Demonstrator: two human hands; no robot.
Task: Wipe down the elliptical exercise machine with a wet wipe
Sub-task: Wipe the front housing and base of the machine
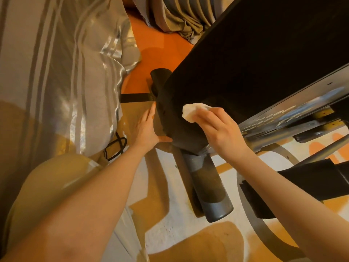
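An orange floor [166, 53] runs from 12 o'clock toward the centre, glossy under warm, yellowish light. From 9 to 11 o'clock hangs a sheer curtain [56, 63] with shiny vertical stripes, its hem pooling on the floor. At 12 o'clock a heavier grey-brown drape [181, 17] bunches in folds on the floor. A rug [170, 195] with cream ground and ochre and orange shapes spreads from the centre down to 6 and across to 4 o'clock. A black cable [117, 148] loops at the curtain's foot, near 8 o'clock.
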